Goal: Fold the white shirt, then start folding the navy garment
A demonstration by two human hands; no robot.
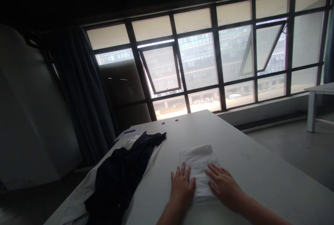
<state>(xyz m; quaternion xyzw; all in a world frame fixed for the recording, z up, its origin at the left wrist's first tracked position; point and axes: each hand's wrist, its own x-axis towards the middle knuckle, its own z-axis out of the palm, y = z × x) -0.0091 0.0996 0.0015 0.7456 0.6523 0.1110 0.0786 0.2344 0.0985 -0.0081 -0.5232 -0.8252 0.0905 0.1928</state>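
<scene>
One folded white cloth [198, 169] lies on the white counter [247, 141], between the two hands. The left hand [182, 186] and the right hand [224, 186] are both open and flat, touching its sides. Near the counter's left edge, one dark garment [121, 172] lies over one white garment [78, 197]. Farther ahead is one paper [138, 129] with one blue pen [129, 131] on it.

Upper-floor office-style workroom. Long white rectangular table [250, 162], two small round holes [176, 120] near far edge; folded white cloth [198, 172] on tabletop. Second white table [319, 91] beside window. Wide black-framed window wall [217, 57], two top-hung panes tilted open; multistorey glass-fronted building [195, 61] outside. Dark blue floor-length curtain [83, 92] at left; smooth grey floor [287, 145].
</scene>
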